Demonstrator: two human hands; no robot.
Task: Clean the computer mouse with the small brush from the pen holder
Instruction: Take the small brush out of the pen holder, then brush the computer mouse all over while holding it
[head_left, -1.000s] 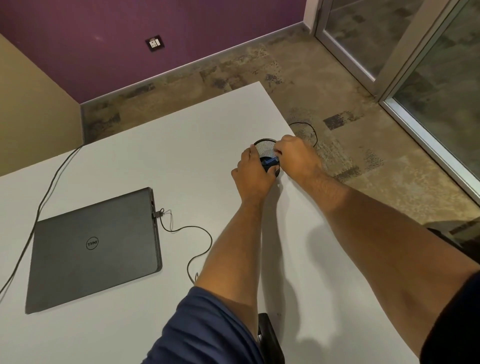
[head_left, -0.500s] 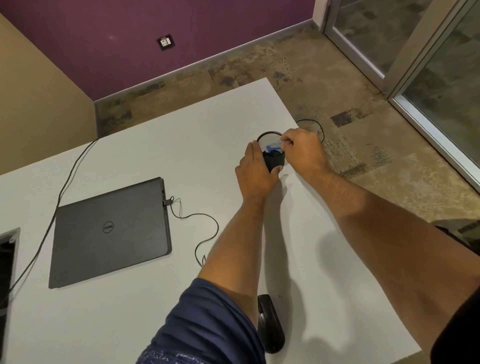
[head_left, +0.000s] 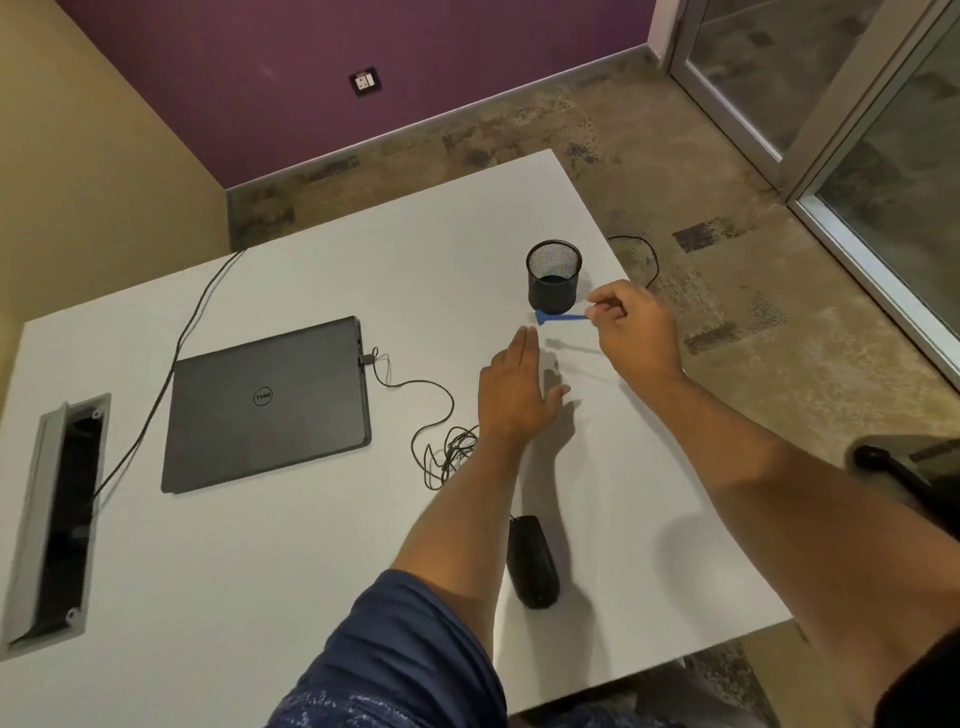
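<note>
Half a second earlier both my hands had been crowded at the pen holder; by this moment the brush was out of it and my left hand had let go of the holder and pulled back toward me. My right hand kept a narrow pinch grip on the handle end of the small blue brush, thumb and fingertips closed on it, so that it hung level above the surface, its wider head pointing left, just in front of the holder's base. My left hand hovered flat and empty, fingers spread loosely, slightly nearer than the brush.

I judged the brush very light and thin, a stiff plastic handle with a soft head, easy to twist or drop in a pinch at its very tip. A hold nearer the middle of the handle seemed better for scrubbing pressure.

Near me, the black mouse lay on the surface beside my left forearm, well apart from the brush, its cable bunched up between it and the closed laptop on the left.
</note>
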